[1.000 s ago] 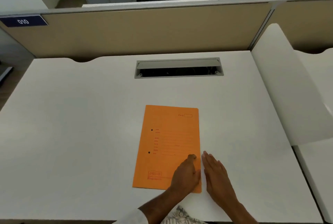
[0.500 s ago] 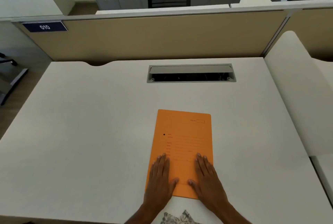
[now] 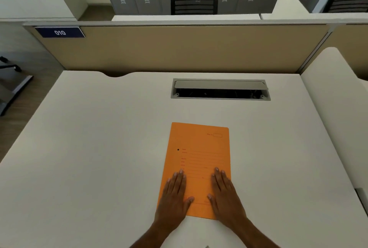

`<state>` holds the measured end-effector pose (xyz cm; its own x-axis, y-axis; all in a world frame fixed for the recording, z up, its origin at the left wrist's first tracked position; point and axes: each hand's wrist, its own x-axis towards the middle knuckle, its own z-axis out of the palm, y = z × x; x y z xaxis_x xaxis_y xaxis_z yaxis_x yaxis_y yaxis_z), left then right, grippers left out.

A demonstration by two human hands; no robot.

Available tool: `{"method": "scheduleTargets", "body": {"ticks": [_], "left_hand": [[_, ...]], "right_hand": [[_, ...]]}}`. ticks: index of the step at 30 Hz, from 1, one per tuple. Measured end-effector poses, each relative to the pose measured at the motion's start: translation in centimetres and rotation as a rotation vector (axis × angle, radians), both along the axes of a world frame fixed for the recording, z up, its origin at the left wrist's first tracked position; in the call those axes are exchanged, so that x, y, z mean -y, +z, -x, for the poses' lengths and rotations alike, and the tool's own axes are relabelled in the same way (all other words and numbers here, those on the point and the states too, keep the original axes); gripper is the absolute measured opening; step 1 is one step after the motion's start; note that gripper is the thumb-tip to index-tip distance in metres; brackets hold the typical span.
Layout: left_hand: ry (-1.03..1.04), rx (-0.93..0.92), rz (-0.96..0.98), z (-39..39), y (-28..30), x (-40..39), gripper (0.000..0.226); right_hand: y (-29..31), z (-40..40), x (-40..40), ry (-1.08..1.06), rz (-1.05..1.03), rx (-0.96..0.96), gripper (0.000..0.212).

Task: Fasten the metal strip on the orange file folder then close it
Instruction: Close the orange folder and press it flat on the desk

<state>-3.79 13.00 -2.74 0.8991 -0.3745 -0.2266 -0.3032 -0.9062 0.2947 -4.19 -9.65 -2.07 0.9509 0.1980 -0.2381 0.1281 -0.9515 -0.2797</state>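
Folder: the orange file folder [image 3: 199, 160] lies shut and flat on the white counter [image 3: 99, 148], toward the near edge, its long axis running from 6 to 12 o'clock.
Hands: the left hand [image 3: 175, 196] rests palm-down on the folder's near-left corner, the right hand [image 3: 225, 194] on its near-right corner; both sets of fingers are spread flat and grip nothing.
Bearing: from the fingers the bulk of the cover stretches away toward 12 o'clock; the free edge appears to be at 3 o'clock, under the right hand, the spine with its punch hole at 9 o'clock.
Nearer hand: both touch the cover; neither is better placed.
Judgement: with the cover down and pressed, the task looks at or near its end.
Hidden: the metal strip is inside and unseen, so whether it is fastened cannot be told; the printed lines are too faint to read; the forearms are cut off at the bottom edge.
Beyond: an open cable tray [image 3: 220, 89] sits at 12 o'clock, well apart.
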Motion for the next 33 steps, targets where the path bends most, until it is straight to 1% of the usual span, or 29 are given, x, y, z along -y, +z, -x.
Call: {"method": "scheduleTargets", "body": {"ticks": [6, 12, 16, 19, 27, 33], "left_hand": [[0.051, -0.01, -0.05, -4.8, 1.0, -6.8, 0.076], [0.133, -0.016, -0.066, -10.6, 1.8, -13.7, 0.087], [0.157, -0.008, -0.081, -15.1, 1.8, -17.8, 0.097], [0.152, -0.03, -0.096, -18.7, 1.4, -20.3, 0.104], [0.128, -0.014, -0.078, -28.2, 0.5, -21.8, 0.106], [0.125, 0.0, -0.04, -32.2, 0.5, -21.3, 0.106]], "right_hand": [[-0.5, -6.5, -5.6, 0.164, -0.032, -0.004, 0.067], [-1.1, -13.9, -13.0, 0.258, -0.028, -0.016, 0.069], [-1.2, -18.3, -17.2, 0.271, -0.031, -0.01, 0.069], [-1.1, -21.3, -19.4, 0.24, -0.077, 0.011, 0.068], [-1.5, -30.0, -20.5, 0.205, -0.055, 0.026, 0.068], [-1.5, -34.3, -19.9, 0.215, -0.024, 0.04, 0.069]]}}
